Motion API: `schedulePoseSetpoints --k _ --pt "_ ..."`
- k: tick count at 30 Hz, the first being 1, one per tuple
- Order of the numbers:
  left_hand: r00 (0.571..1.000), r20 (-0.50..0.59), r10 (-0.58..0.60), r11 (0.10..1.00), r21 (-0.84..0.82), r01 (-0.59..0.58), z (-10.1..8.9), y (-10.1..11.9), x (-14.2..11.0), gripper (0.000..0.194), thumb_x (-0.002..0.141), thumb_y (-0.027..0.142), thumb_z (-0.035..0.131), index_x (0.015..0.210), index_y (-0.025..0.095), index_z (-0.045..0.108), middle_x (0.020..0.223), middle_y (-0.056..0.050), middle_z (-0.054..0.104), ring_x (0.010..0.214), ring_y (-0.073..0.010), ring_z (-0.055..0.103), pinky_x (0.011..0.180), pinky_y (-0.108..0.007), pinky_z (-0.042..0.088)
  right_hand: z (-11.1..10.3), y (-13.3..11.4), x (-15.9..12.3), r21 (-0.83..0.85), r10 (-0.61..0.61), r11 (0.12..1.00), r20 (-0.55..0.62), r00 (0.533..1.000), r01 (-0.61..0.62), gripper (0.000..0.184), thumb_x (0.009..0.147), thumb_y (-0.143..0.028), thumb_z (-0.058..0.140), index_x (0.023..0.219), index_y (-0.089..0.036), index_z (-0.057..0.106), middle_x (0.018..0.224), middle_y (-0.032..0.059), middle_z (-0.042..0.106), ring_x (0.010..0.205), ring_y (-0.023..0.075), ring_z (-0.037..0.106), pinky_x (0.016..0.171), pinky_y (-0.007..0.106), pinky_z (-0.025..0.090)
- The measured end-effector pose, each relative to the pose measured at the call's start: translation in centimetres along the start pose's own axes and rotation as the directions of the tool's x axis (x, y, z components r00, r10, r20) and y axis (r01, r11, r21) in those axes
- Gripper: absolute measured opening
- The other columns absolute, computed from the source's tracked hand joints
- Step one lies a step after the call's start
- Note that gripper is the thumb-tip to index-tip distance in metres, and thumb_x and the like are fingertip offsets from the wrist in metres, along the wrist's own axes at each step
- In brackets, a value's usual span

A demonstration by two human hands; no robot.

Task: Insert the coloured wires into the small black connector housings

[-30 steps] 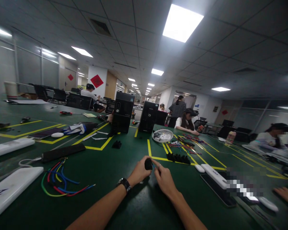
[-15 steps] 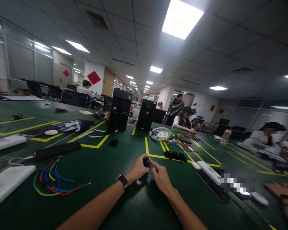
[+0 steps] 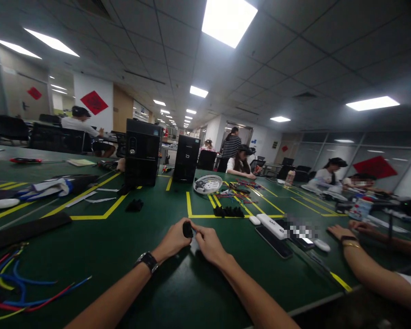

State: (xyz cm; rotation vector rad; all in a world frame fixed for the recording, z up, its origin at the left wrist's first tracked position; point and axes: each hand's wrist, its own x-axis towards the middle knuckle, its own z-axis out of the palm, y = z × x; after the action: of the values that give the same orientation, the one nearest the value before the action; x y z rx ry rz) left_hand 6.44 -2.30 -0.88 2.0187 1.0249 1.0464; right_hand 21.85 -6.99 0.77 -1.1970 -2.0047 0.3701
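My left hand (image 3: 173,241), with a black watch on its wrist, is closed around a small black piece (image 3: 187,229) with a rounded end. Its exact kind cannot be made out. My right hand (image 3: 210,246) meets it from the other side, thumb and forefinger pinched at the piece's edge. Both hands are held just above the green table (image 3: 171,292). Beyond them lies a row of similar small black pieces (image 3: 229,211), and another black clump (image 3: 134,205) sits to the left.
Two black computer towers (image 3: 142,153) stand at the back. A white basket (image 3: 208,184) is beside bundled coloured wires (image 3: 241,194). Loose wires (image 3: 17,278) lie at left. Phones and a white power bank (image 3: 271,226) lie at right, near another person's arm (image 3: 366,269).
My view has turned to the right, so the table's things sit further left in the picture. Both hands stay together at the black piece, with only a slight shift of the fingers.
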Motion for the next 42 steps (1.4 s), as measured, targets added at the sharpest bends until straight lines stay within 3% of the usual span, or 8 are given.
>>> schedulePoseSetpoints --k 10,17,21,23,25,32,37,42 --pt "1.0 -0.01 0.003 1.0 -0.014 -0.003 0.1 0.2 0.0 0.036 0.062 0.008 0.059 0.097 0.018 0.059 0.085 -0.002 0.066 0.077 -0.0173 0.061 0.069 -0.025 0.042 -0.4 0.5 0.2 -0.098 0.022 0.995 0.002 1.0 -0.022 0.047 0.081 -0.01 0.041 0.12 -0.026 0.062 0.107 0.0014 0.07 0.092 0.0197 0.066 0.083 0.027 0.047" --pt "0.996 -0.005 -0.09 0.944 -0.318 0.084 -0.1 0.8 -0.5 0.054 0.059 0.013 0.071 0.11 0.014 0.054 0.101 -0.007 0.063 0.091 -0.0192 0.059 0.084 -0.031 0.046 0.7 0.9 0.5 -0.029 0.049 0.998 -0.052 0.997 -0.051 0.048 0.084 -0.014 0.038 0.128 -0.025 0.055 0.119 0.0029 0.064 0.104 0.0177 0.061 0.091 0.028 0.043" --pt "0.969 0.08 -0.234 0.715 -0.661 0.227 -0.5 2.4 -0.5 0.067 0.067 0.022 0.074 0.125 0.019 0.042 0.109 -0.01 0.06 0.09 -0.0189 0.062 0.081 -0.034 0.05 0.2 0.5 0.3 0.007 0.057 0.998 -0.138 0.989 -0.056 0.043 0.087 -0.021 0.039 0.128 -0.02 0.053 0.09 0.0039 0.071 0.078 0.0172 0.064 0.075 0.027 0.046" --pt "0.949 0.111 -0.294 0.511 -0.821 0.254 -0.7 2.6 -0.2 0.054 0.078 0.033 0.065 0.125 0.02 0.04 0.103 -0.01 0.062 0.084 -0.018 0.064 0.075 -0.034 0.052 0.0 0.2 0.1 0.021 0.081 0.997 -0.163 0.983 -0.079 0.041 0.088 -0.024 0.04 0.127 -0.017 0.051 0.068 -0.0005 0.065 0.058 0.0151 0.058 0.06 0.024 0.042" --pt "0.927 0.095 -0.364 0.405 -0.88 0.249 -0.6 2.3 0.2 0.041 0.087 0.041 0.051 0.119 0.018 0.044 0.091 -0.009 0.064 0.073 -0.0168 0.065 0.066 -0.032 0.053 0.0 -0.2 0.0 0.041 0.093 0.995 -0.176 0.98 -0.087 0.036 0.089 -0.026 0.04 0.122 -0.017 0.052 0.057 -0.0044 0.056 0.049 0.0131 0.05 0.052 0.022 0.036" --pt "0.869 -0.116 -0.48 0.542 -0.819 0.19 0.5 1.4 0.7 0.038 0.084 0.047 0.048 0.081 0.011 0.06 0.062 -0.004 0.06 0.053 -0.0131 0.058 0.049 -0.022 0.045 0.9 -1.0 0.0 0.064 0.046 0.997 -0.089 0.995 -0.041 0.028 0.092 -0.029 0.038 0.113 -0.018 0.052 0.055 -0.006 0.047 0.049 0.0129 0.048 0.049 0.022 0.031" --pt "0.809 -0.101 -0.579 0.439 -0.875 0.205 1.1 0.9 1.4 0.027 0.082 0.037 0.044 0.072 0.014 0.053 0.052 0.001 0.053 0.046 -0.0117 0.053 0.048 -0.021 0.042 1.6 -0.4 0.2 -0.009 0.103 0.995 -0.072 0.992 -0.104 0.025 0.092 -0.034 0.039 0.095 -0.018 0.058 0.058 -0.003 0.055 0.054 0.0139 0.053 0.053 0.023 0.034" --pt "0.799 -0.077 -0.597 0.423 -0.876 0.231 1.1 0.4 1.6 0.026 0.082 0.031 0.037 0.065 0.016 0.049 0.048 0.0 0.051 0.041 -0.0116 0.05 0.046 -0.022 0.04 1.0 -0.5 0.6 -0.124 0.045 0.991 -0.011 0.999 -0.046 0.036 0.095 -0.033 0.034 0.071 -0.02 0.059 0.068 0.0003 0.062 0.066 0.0143 0.058 0.063 0.023 0.036"
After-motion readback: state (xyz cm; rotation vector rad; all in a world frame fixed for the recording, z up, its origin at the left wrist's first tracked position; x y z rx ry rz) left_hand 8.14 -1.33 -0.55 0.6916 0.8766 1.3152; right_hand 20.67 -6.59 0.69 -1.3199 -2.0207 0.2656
